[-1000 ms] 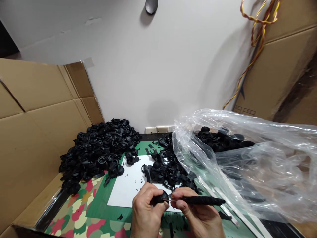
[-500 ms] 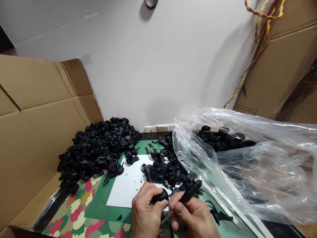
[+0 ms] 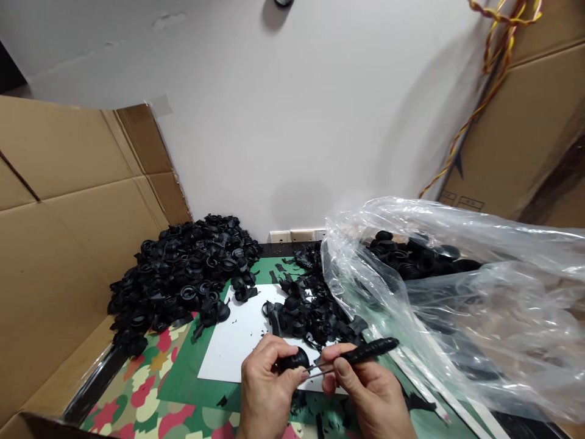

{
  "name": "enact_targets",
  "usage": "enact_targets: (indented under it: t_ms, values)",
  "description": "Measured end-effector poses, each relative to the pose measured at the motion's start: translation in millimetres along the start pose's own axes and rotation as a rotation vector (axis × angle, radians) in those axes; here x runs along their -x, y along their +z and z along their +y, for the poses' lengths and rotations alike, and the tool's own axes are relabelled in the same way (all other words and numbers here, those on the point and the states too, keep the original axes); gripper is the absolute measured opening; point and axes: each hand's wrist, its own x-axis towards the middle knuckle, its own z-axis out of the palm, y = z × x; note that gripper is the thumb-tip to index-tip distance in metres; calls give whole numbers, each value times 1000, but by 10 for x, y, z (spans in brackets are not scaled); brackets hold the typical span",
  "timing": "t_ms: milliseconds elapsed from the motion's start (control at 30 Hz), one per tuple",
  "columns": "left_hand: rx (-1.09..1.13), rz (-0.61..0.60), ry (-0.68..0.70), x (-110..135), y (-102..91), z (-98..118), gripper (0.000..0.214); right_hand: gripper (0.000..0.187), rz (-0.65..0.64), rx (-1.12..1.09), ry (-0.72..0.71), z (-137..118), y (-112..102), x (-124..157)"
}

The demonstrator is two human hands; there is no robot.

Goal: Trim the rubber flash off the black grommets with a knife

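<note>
Just swung the slim metal-tipped tool with a black wrapped handle [image 3: 372, 350] back up to the round, shiny black rubbery piece [image 3: 298, 358] at bottom centre, pinching that in the left hand [image 3: 269, 387], tool gripped in the right hand [image 3: 372, 390], so basically back in working position.

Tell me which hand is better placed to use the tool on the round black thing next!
Probably the right hand: it holds the black-handled tool, whose thin end points toward the round black piece. The left hand is busy pinching that piece.
</note>
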Motion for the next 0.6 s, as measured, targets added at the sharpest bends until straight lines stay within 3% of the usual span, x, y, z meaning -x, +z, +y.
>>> enact_targets:
  t_ms: [200, 600]
  values:
    - [-43, -13, 27, 4, 14, -30, 15, 40, 51, 28, -56, -12, 38, 4]
    - [-72, -18, 49, 30, 39, -89, 20, 36, 17, 39, -63, 24, 15, -10]
